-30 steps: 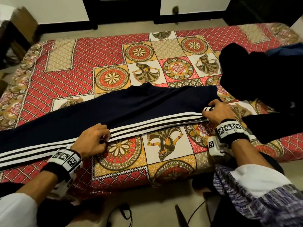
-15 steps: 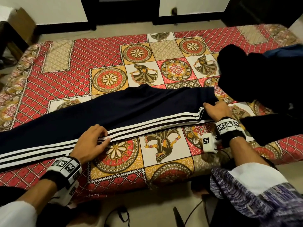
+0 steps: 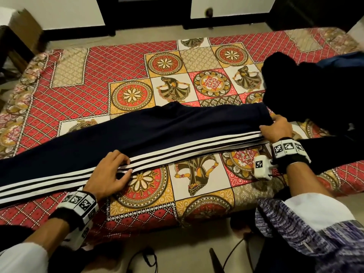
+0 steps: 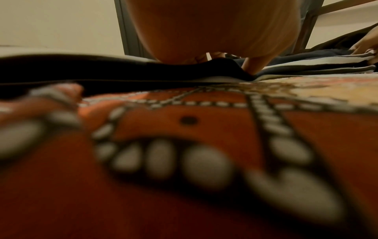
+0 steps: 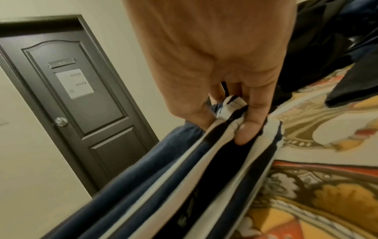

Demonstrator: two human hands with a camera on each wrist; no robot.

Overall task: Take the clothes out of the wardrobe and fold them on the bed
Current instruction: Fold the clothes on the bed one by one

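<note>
Left hand [image 3: 107, 174] uncurled, now flat on striped trousers [image 3: 137, 133].

Matt navy knit track pants [image 3: 149, 133] with smooth white stripes lie on the printed cotton bedsheet [image 3: 126, 64]; a glossy metal doorknob [image 5: 61, 121].

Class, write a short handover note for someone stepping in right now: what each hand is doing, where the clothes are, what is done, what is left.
Left hand: open, fingers flat on the striped edge of the navy track pants.
Right hand: pinching the pants' waistband end; thumb and fingers grip the stripes.
Pants lie stretched lengthwise along the bed, legs apparently laid together.
Pile of dark clothes waits on the right, unfolded.
Left: fold the pants shorter, then the pile.
</note>
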